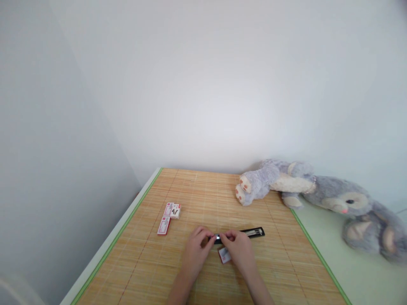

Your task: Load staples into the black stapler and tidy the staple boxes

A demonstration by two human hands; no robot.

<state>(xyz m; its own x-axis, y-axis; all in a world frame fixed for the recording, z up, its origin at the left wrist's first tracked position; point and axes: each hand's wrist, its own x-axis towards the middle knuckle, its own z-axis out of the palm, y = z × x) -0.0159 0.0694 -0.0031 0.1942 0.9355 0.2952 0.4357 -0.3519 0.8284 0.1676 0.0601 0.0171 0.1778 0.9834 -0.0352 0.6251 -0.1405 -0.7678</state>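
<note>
Both my hands meet at the near middle of a bamboo mat (197,195). My left hand (197,250) and my right hand (239,249) have their fingers curled and pinched on the left end of a black stapler (252,232) that lies flat on the mat. The stapler's right end, with a metal strip showing, sticks out past my right hand. A small red-and-white staple box (224,255) lies on the mat just under my right hand.
Small red-and-white boxes (170,215) lie on the mat's left part. A grey plush rabbit (318,195) lies along the far right, partly off the mat on a pale green surface (349,267). White walls stand close behind and to the left.
</note>
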